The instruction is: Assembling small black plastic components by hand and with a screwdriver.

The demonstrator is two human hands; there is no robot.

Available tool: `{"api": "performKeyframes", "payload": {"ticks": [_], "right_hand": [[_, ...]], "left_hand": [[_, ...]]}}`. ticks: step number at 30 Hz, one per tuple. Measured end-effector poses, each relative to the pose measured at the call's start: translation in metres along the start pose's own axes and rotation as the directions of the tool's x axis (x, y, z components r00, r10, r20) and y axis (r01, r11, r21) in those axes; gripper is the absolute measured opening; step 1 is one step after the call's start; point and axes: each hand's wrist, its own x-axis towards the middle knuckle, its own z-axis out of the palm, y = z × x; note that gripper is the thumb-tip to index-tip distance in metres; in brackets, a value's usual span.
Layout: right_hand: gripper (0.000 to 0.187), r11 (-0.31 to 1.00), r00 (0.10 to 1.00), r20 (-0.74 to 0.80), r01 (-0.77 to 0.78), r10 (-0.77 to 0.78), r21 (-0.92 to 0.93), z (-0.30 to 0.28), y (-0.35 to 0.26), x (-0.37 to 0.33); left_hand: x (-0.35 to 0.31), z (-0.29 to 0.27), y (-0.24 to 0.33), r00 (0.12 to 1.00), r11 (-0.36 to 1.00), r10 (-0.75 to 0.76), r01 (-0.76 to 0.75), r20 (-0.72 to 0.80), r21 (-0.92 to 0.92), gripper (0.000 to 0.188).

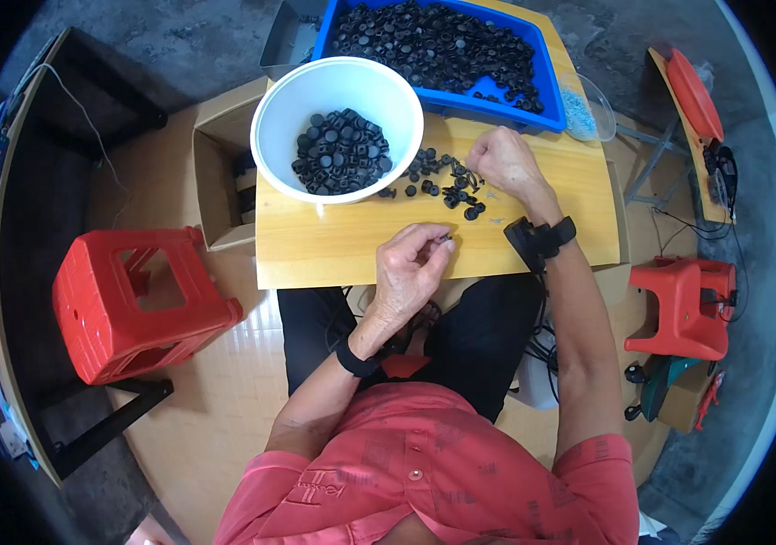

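Near the front edge of the wooden table (315,245), my left hand (411,268) pinches a small black part (444,238) between thumb and fingertips. My right hand (504,162) is farther forward, fingers curled down at the right side of a loose pile of black knobs (429,165); whatever its fingertips hold is hidden. A few small silvery pieces (495,220) lie on the wood below that hand. Left of the pile stands a white bowl (265,136), partly filled with round black knobs (343,150).
A blue tray (497,113) heaped with black parts covers the table's far side. Right of it sits a clear container (604,113) with light-blue bits. An open cardboard box (215,182) adjoins the table's left. Red stools (138,304) stand on both sides.
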Motion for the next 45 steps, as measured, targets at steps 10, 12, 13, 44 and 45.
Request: {"api": "performKeyframes", "payload": {"ticks": [10,12,13,44,45], "right_hand": [[0.017,0.999,0.998,-0.043,0.039,-0.040,-0.006,-0.002,-0.006,-0.014],[0.017,0.997,0.997,0.033,-0.067,0.066,0.026,-0.007,-0.009,-0.015],[0.017,0.997,0.997,0.034,-0.066,0.065,0.026,-0.006,-0.007,-0.013],[0.008,0.720,0.987,0.049,0.079,-0.155,0.690,-0.014,-0.056,-0.086],[0.007,0.672,0.989,0.040,0.066,-0.140,0.738,-0.013,-0.057,-0.087]], "left_hand": [[-0.001,0.000,-0.002,1.000,1.000,-0.002,0.003,0.006,-0.008,0.015],[-0.001,0.000,-0.001,1.000,1.000,0.005,-0.005,0.003,-0.005,0.015],[-0.001,0.000,-0.001,1.000,1.000,0.005,-0.005,0.003,-0.005,0.015],[0.022,-0.013,0.006,0.959,0.717,-0.270,0.258,0.084,-0.647,0.014],[0.021,-0.012,0.007,0.961,0.733,-0.268,0.250,0.069,-0.633,0.013]]}}
